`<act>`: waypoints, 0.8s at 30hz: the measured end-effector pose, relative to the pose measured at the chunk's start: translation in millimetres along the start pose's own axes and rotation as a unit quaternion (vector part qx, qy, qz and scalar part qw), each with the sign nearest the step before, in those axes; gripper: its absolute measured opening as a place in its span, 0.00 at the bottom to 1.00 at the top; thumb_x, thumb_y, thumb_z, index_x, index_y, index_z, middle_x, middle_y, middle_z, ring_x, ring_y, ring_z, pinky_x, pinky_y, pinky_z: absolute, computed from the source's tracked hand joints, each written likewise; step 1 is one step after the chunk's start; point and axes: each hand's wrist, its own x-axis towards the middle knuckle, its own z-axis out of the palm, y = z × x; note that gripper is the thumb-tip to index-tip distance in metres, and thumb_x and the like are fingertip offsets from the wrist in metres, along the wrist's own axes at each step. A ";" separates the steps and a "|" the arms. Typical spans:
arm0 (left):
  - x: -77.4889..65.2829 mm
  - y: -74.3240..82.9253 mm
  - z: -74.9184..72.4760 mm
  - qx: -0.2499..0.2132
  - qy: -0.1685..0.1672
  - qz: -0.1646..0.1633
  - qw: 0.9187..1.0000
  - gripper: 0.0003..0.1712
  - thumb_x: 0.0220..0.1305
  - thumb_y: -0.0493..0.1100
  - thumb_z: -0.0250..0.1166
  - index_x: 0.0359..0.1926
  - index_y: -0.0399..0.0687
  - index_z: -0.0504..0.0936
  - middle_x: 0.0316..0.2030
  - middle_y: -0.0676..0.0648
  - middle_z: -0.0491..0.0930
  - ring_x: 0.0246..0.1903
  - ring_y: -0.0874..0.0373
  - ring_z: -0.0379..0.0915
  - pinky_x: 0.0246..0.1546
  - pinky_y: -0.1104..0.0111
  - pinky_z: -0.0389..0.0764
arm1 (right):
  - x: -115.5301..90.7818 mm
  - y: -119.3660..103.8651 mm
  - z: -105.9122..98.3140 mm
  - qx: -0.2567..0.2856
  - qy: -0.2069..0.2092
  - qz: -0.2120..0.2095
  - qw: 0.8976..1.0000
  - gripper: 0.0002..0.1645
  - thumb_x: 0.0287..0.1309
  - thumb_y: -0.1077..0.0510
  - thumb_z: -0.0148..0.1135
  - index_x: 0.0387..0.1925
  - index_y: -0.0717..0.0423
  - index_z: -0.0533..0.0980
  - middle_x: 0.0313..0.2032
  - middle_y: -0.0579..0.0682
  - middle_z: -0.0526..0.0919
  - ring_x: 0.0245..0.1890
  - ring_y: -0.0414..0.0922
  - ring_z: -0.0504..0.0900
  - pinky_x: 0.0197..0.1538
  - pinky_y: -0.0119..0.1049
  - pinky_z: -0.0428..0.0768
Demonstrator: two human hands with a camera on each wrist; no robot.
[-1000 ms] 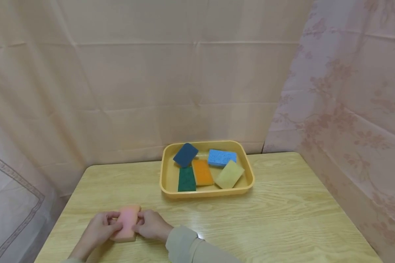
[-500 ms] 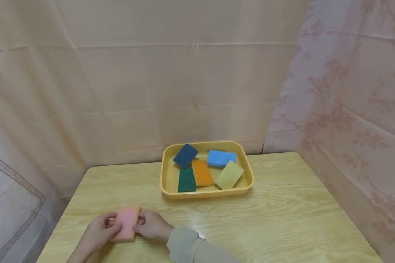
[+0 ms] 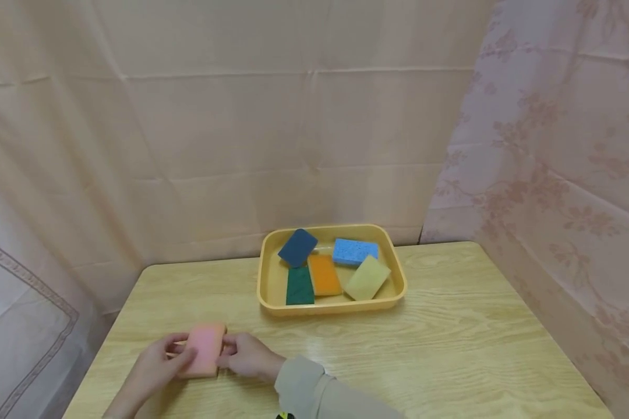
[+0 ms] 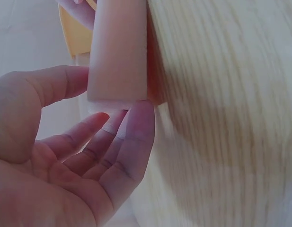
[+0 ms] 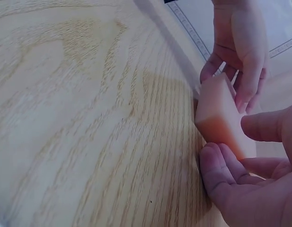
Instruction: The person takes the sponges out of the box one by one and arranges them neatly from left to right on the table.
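Note:
A pink and peach sponge [image 3: 205, 349] lies at the front left of the wooden table, between both hands. My left hand [image 3: 154, 364] pinches its left side, thumb on the upper face and fingers along the edge. In the left wrist view the thumb and forefinger of that hand meet the sponge [image 4: 118, 52] at one end, the other fingers curling below. From the right, my right hand [image 3: 248, 356] holds the opposite edge. The right wrist view has its thumb on the broad face of the sponge [image 5: 216, 101] and its fingertips at the side near the tabletop.
Behind the hands stands a yellow tray [image 3: 332, 308]. In it lie a dark blue sponge [image 3: 298, 248], a green one [image 3: 299, 286], an orange one [image 3: 325, 276], a light blue one [image 3: 354, 251] and a pale yellow one [image 3: 367, 278]. Curtains [image 3: 293, 145] hang behind the table.
The sponge, bent and squeezed between the hands a second ago, is now flat. It and both hands have shifted slightly away from the person. The tray's sponges have stayed put.

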 end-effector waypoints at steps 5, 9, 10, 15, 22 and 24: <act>-2.7 -1.7 -5.2 -0.005 0.000 0.011 1.000 0.33 0.67 0.49 0.70 0.63 0.29 0.73 0.44 0.40 0.83 0.40 0.49 0.82 0.31 0.67 0.82 | -5.4 -1.9 -6.4 -0.004 -0.030 -0.002 1.000 0.25 0.66 0.60 0.66 0.63 0.57 0.77 0.34 0.42 0.84 0.31 0.34 0.79 0.34 0.29 0.79; -3.3 4.3 -7.3 0.017 0.008 0.027 0.999 0.34 0.68 0.48 0.69 0.65 0.32 0.70 0.48 0.35 0.80 0.42 0.46 0.82 0.34 0.60 0.84 | -10.7 -1.6 -17.3 -0.014 -0.052 0.003 0.999 0.26 0.68 0.58 0.64 0.65 0.58 0.75 0.39 0.41 0.84 0.36 0.35 0.80 0.38 0.31 0.81; -3.1 7.1 -7.7 0.027 0.012 0.032 0.999 0.34 0.68 0.49 0.69 0.65 0.33 0.70 0.49 0.34 0.80 0.42 0.45 0.82 0.36 0.58 0.83 | -12.0 -2.1 -20.8 -0.016 -0.056 0.002 0.998 0.26 0.68 0.58 0.64 0.66 0.58 0.75 0.39 0.41 0.83 0.36 0.35 0.80 0.37 0.31 0.81; 1.2 27.7 -9.6 0.052 0.024 0.060 0.997 0.31 0.69 0.50 0.68 0.64 0.33 0.73 0.53 0.30 0.78 0.44 0.42 0.81 0.41 0.50 0.83 | -18.1 -9.4 -43.5 -0.037 -0.067 -0.026 0.997 0.28 0.68 0.59 0.64 0.67 0.59 0.73 0.42 0.43 0.84 0.38 0.36 0.81 0.38 0.31 0.81; 16.4 72.3 -8.3 0.064 0.024 0.096 0.993 0.27 0.69 0.48 0.68 0.61 0.36 0.76 0.53 0.32 0.79 0.43 0.45 0.81 0.42 0.50 0.83 | -24.7 -30.6 -90.2 -0.076 -0.006 -0.081 0.994 0.24 0.68 0.60 0.64 0.63 0.60 0.76 0.44 0.47 0.85 0.44 0.38 0.82 0.47 0.33 0.81; 20.8 85.5 -5.9 0.060 0.025 0.111 0.992 0.26 0.68 0.47 0.68 0.60 0.36 0.77 0.51 0.33 0.80 0.42 0.46 0.81 0.41 0.52 0.83 | -24.8 -34.4 -105.5 -0.062 0.012 -0.087 0.994 0.23 0.68 0.60 0.63 0.63 0.61 0.76 0.44 0.48 0.85 0.44 0.40 0.82 0.47 0.37 0.83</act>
